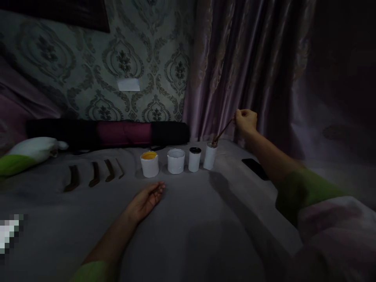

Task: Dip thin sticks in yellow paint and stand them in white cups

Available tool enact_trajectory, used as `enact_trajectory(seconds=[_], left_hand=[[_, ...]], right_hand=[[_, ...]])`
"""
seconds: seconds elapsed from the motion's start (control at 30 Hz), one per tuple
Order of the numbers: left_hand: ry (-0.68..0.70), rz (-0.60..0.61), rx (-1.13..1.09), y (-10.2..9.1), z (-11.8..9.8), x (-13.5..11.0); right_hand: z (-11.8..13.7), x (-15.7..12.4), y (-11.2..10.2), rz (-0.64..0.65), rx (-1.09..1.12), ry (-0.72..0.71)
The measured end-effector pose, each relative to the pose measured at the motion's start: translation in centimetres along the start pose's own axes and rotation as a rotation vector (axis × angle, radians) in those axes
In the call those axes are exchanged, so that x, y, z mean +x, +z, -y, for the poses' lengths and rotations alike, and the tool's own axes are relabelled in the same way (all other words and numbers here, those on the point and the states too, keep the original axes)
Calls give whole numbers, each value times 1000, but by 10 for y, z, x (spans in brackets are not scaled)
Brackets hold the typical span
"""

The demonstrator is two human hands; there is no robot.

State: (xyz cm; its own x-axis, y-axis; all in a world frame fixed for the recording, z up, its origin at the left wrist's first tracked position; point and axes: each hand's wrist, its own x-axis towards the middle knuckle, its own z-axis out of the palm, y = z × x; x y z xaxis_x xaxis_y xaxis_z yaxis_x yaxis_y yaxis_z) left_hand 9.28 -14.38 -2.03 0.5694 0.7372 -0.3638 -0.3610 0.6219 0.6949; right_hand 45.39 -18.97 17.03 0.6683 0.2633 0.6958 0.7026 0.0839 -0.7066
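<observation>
**Light Touch, High Grip**

A right hand (246,120) pinches the upper end of a slim brown stick (225,129), slanting toward 2 o'clock from a tall white jar's (209,158) mouth. Likely light, stiff and snappable, it suits fingertips there. The left hand (148,199), loosely curled, is empty, yellow-filled tub (150,167) at its 12 o'clock.

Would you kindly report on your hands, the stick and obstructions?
Right hand: grip closed on brown stick.
Stick tilted, lower end at mouth of rightmost white container.
Left hand: open, empty, near leftmost white tub.
Black slab by right forearm, not obstructing.
</observation>
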Motion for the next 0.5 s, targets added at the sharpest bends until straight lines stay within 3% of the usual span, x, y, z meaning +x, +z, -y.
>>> enact_trajectory(seconds=[0.5], left_hand=[[-6, 0, -21, -2, 0, 2]], right_hand=[[-1, -3, 13, 149, -110, -136]])
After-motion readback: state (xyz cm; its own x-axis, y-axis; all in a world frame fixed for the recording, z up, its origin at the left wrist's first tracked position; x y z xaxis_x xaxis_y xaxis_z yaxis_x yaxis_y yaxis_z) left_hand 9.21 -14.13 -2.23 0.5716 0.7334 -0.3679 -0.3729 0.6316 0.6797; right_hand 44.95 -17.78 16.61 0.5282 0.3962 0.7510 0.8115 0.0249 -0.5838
